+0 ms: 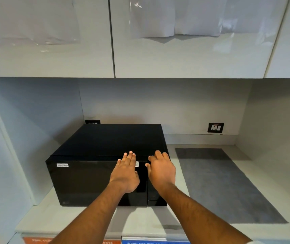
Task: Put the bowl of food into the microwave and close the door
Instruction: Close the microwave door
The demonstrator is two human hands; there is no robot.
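Observation:
A black microwave (95, 173) stands on the pale counter, its glass door shut flush with the front. My left hand (125, 173) lies flat on the upper right part of the door, fingers together and reaching the top edge. My right hand (161, 170) is beside it, fingers loosely spread over the control panel strip at the microwave's right end. Neither hand holds anything. No bowl shows anywhere in view; the dark door hides the inside.
A grey mat (225, 187) lies on the counter (56, 219) to the right of the microwave. A wall socket (215, 127) sits on the back wall. Glossy white cabinets (175, 59) hang overhead. Orange and blue labels show below the counter's front edge.

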